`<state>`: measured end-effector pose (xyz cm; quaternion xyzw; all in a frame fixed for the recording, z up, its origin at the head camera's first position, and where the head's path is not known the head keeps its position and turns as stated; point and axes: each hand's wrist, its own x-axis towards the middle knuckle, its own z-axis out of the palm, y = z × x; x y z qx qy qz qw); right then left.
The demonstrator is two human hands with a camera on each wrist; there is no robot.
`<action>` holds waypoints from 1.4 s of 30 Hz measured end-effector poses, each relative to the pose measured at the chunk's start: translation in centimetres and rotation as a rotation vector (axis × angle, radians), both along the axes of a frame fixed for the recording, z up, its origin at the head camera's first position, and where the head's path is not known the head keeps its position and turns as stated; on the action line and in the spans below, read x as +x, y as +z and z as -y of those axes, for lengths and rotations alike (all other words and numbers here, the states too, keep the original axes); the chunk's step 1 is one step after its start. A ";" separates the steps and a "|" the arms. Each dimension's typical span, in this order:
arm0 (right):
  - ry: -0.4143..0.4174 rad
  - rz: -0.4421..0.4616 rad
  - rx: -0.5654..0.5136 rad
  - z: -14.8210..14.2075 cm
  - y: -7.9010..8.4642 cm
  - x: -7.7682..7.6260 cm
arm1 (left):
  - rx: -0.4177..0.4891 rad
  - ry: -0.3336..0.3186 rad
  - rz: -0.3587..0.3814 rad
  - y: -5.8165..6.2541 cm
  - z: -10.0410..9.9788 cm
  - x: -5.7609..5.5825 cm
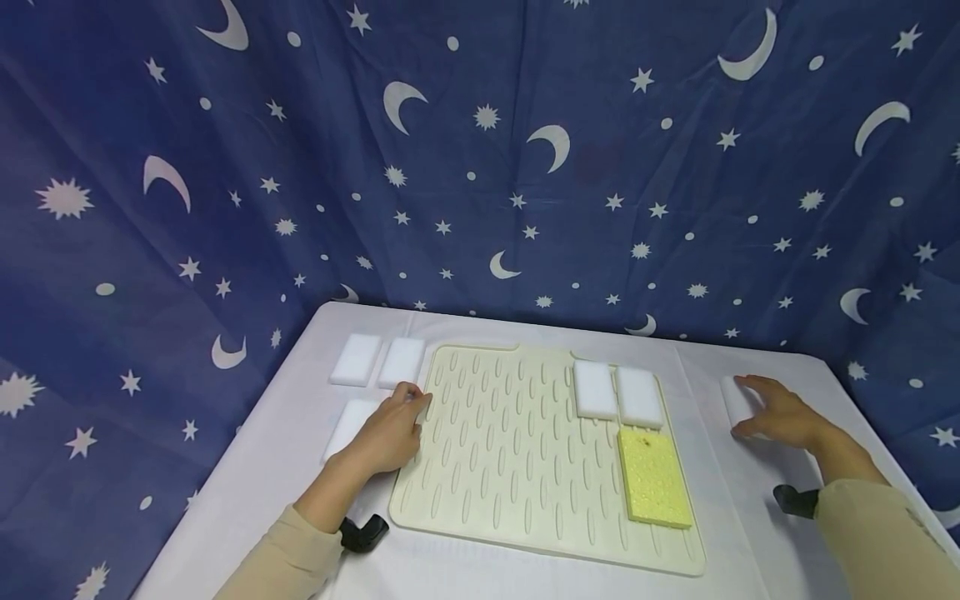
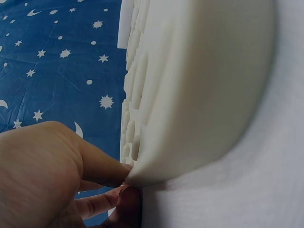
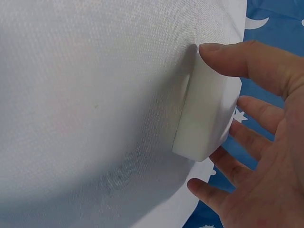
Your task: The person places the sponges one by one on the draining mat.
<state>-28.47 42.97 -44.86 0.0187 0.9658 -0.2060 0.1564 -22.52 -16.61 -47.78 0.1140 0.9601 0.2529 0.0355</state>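
A cream drying mat (image 1: 495,467) with raised oval ridges lies on the table. My left hand (image 1: 390,429) pinches its left edge between thumb and fingers; in the left wrist view, the fingertips (image 2: 124,180) meet the mat's rim (image 2: 190,156). To the right of the mat, my right hand (image 1: 780,412) holds a white sponge (image 1: 737,402) resting on the tablecloth. In the right wrist view, the thumb lies at one end of that sponge (image 3: 202,114), and spread fingers are along its far side. On the mat's right side are two white sponges (image 1: 596,390) and a yellow sponge (image 1: 655,479).
Three more white sponges (image 1: 356,360) lie left of the mat, one partly behind my left hand. A white cloth (image 1: 693,400) covers the table. Behind it hangs a blue curtain (image 1: 480,167) with moons and stars. Dark wrist mounts (image 1: 365,533) stick out near both hands.
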 end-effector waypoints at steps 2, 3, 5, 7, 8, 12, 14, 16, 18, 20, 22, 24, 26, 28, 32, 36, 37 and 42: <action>-0.001 -0.003 -0.002 -0.1 -0.1 -0.1 | 0.003 0.001 0.000 0.0 0.0 0.0; 0.001 -0.006 -0.002 -0.1 -0.1 -0.1 | 0.005 0.002 0.000 0.0 0.0 0.0; 0.000 -0.008 0.001 -0.2 -0.2 -0.1 | 0.005 0.001 0.001 0.0 0.0 0.0; -0.002 -0.010 0.004 -0.3 -0.2 -0.1 | 0.003 0.000 0.002 -0.1 0.0 0.0; -0.002 -0.011 0.008 -0.3 -0.2 -0.1 | 0.001 0.000 0.001 -0.1 0.0 0.0; -0.003 -0.016 0.020 -0.2 -0.1 0.0 | -0.004 0.001 -0.003 -0.1 0.0 -0.1; -0.005 -0.017 0.022 -0.2 0.0 0.1 | -0.004 0.000 -0.004 -0.1 0.0 0.0; -0.007 -0.016 0.024 -0.1 0.0 0.2 | -0.004 0.000 -0.005 -0.1 0.0 -0.1; -0.008 -0.018 0.028 -0.1 0.1 0.3 | -0.004 -0.001 -0.004 -0.1 0.0 -0.1; -0.008 -0.025 0.031 0.0 0.2 0.5 | -0.004 -0.002 -0.003 -0.1 0.0 0.0; -0.005 -0.035 0.031 0.2 0.2 0.7 | -0.005 -0.002 -0.002 0.0 0.0 0.0; -0.001 -0.046 0.033 0.3 0.3 0.8 | -0.002 -0.002 0.001 0.0 0.0 0.0; 0.002 -0.052 0.035 0.4 0.3 0.9 | -0.003 -0.002 0.004 0.0 0.0 0.0; 0.008 -0.058 0.040 0.6 0.3 1.0 | -0.004 0.000 0.007 0.0 0.0 0.0; 0.024 -0.071 0.049 1.0 0.5 1.1 | -0.005 0.004 0.006 0.1 0.0 0.0; 0.047 -0.091 0.049 1.5 0.7 1.4 | 0.000 0.003 0.004 0.1 -0.1 0.0; 0.055 -0.097 0.049 1.6 0.8 1.4 | 0.001 0.004 0.003 0.1 -0.1 0.0; 0.088 -0.131 0.050 2.3 1.3 1.7 | -0.003 0.002 -0.003 0.0 -0.1 0.0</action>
